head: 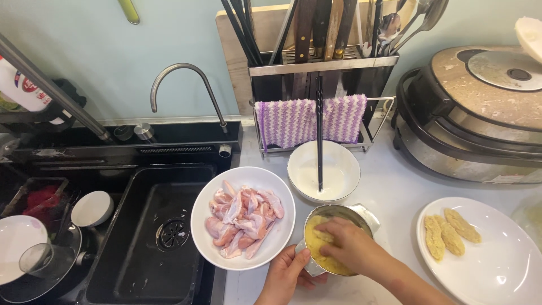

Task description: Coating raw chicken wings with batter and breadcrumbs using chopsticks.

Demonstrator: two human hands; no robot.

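Breading going on: right hand [351,244] presses a piece into the yellow crumbs, fingers curled over it, while left hand [288,275] clamps the steel bowl [339,213] on the bench [389,195]. Bowl looks near the bench edge; a hard push could tip it or nudge the plate of raw chicken [243,217] over the sink [152,237].

From my remote seat I see only two bare hands and parts of the forearms at the bottom edge. My left hand [284,275] shows no ring, glove or band, and its wrist runs straight out of view. My right hand [351,244] is likewise uncovered, the forearm bare with no sleeve, watch or bracelet. Fingernails look short and plain.
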